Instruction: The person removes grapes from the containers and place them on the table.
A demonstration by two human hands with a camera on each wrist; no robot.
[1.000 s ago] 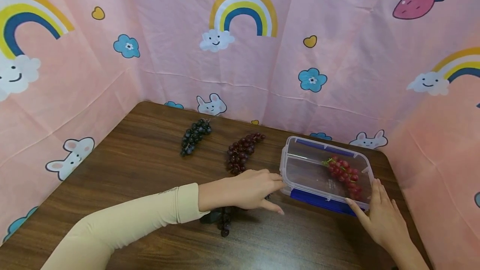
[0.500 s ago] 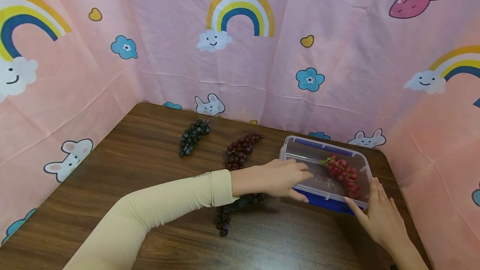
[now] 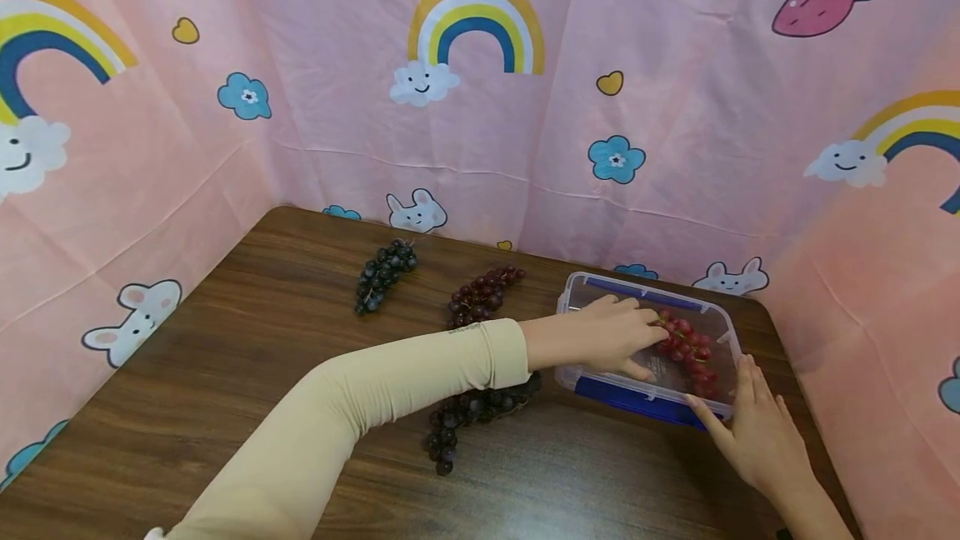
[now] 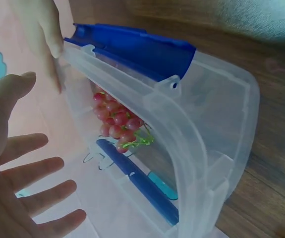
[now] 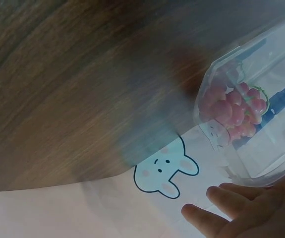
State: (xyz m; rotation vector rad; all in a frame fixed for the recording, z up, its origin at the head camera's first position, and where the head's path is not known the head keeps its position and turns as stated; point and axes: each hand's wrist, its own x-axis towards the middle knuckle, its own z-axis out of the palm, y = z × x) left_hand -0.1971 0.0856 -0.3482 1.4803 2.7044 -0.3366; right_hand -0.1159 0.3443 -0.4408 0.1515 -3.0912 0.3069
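Observation:
A clear plastic food container [image 3: 637, 394] with blue side clips stands at the right of the table, its top uncovered. Inside it, along the right side, lies a bunch of red grapes [image 3: 686, 348] with a green stem. My left hand [image 3: 611, 336] is over the container, fingers spread and reaching toward the grapes; in the left wrist view the fingers [image 4: 38, 171] are apart from them and hold nothing. At the container's right front corner rests my right hand [image 3: 765, 432], fingers extended along the outer wall and thumb on the front rim.
A bunch of black grapes [image 3: 384, 273] lies at the back left of the wooden table [image 3: 247, 373]. Dark red grapes [image 3: 480, 294] lie near the middle, partly behind the left sleeve. More black grapes [image 3: 450, 432] lie in front of it. A pink printed curtain [image 3: 337, 107] surrounds the table.
My left hand has moved right, from the container's left edge to above its inside near the red grapes. My right hand has stayed at the right corner.

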